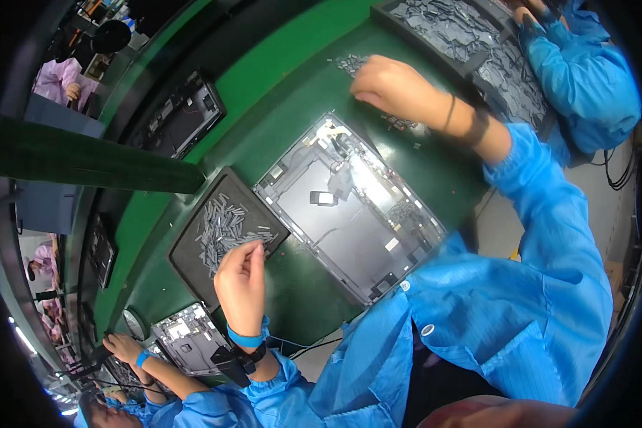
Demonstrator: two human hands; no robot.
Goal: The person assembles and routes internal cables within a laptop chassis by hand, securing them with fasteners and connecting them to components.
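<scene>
In front of me an opened laptop casing (321, 235), silver-grey with boards and cables inside, lies at a slant on the green bench. My left hand (240, 282) is closed in a pinch over the near edge of a dark tray (185, 250) that holds a heap of small grey strips (225, 228). Whatever sits between those fingertips is too small to make out. Beyond the casing, my right hand (392, 85) is closed, fingers curled down beside a pile of small grey pieces (349, 64); its fingertips are partly hidden.
A large dark tray of flat grey parts (449, 36) stands at the far right, near another person's blue sleeve (585, 78). A green post (93, 157) rises at the left. Another casing (189, 339) and a co-worker's hand (125, 348) are at the lower left.
</scene>
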